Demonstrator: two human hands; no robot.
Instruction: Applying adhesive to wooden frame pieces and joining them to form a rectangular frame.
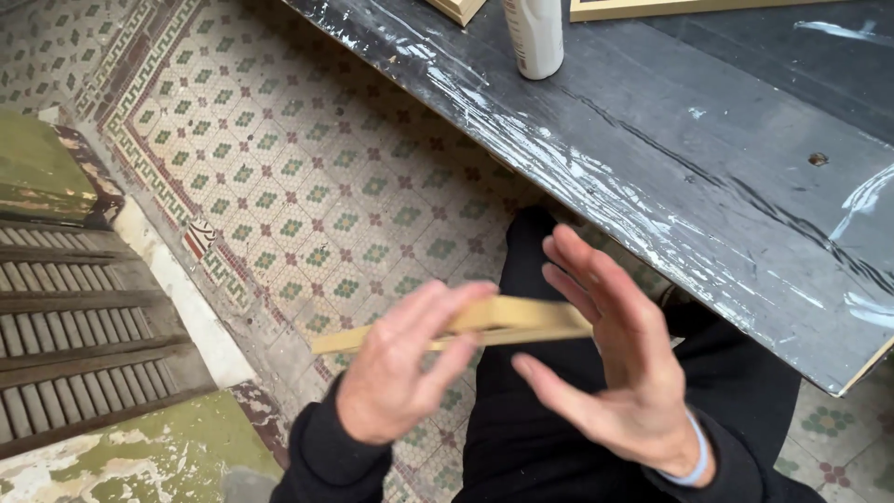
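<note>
A pale yellow wooden strip lies roughly level in front of my lap, blurred by motion. My left hand grips it near its middle, fingers wrapped over the top. My right hand is open with fingers spread, its palm against the strip's right end. Below the hands are my dark trousers and dark sleeves.
A black worktable covered in clear film runs along the right. A white bottle and pale wooden frame pieces stand at its far edge. Patterned floor tiles spread to the left, beside a worn green slatted shutter.
</note>
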